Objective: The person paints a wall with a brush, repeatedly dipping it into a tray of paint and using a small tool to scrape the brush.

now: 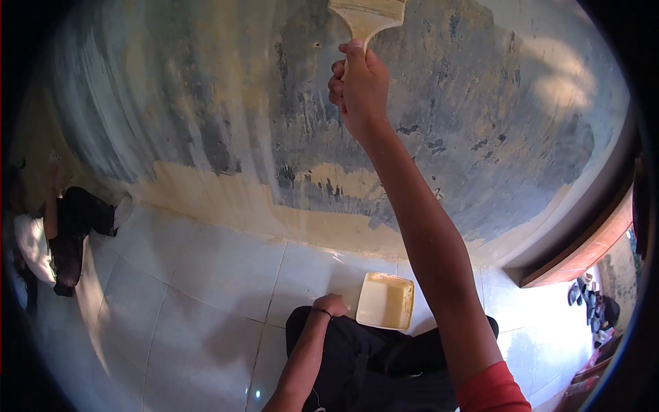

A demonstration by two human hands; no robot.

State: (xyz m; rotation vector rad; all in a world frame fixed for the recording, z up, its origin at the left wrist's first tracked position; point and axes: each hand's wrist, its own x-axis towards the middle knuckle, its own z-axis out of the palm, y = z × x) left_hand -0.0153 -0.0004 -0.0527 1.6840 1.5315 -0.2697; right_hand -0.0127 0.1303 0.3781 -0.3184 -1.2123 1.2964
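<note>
My right hand [364, 86] is raised in front of the wall, fingers wrapped round the handle of a wide paintbrush [368, 19]. The brush points upward, and its bristles are cut off by the top edge of the view. Low by my knee, my left hand [331, 305] is curled closed, with a dark band on the wrist; nothing shows in it. A square, cream-coloured paint tray [410, 302] sits on the floor between my legs and the wall, just right of my left hand. Pale paint lies inside it.
The wall [412, 158] is patchy grey, with cream streaks and a cream strip along its base. White tiles [206, 275] cover the floor. Another person [65, 226] sits at the far left by the wall. A wooden frame [583, 240] and footwear [583, 295] are at right.
</note>
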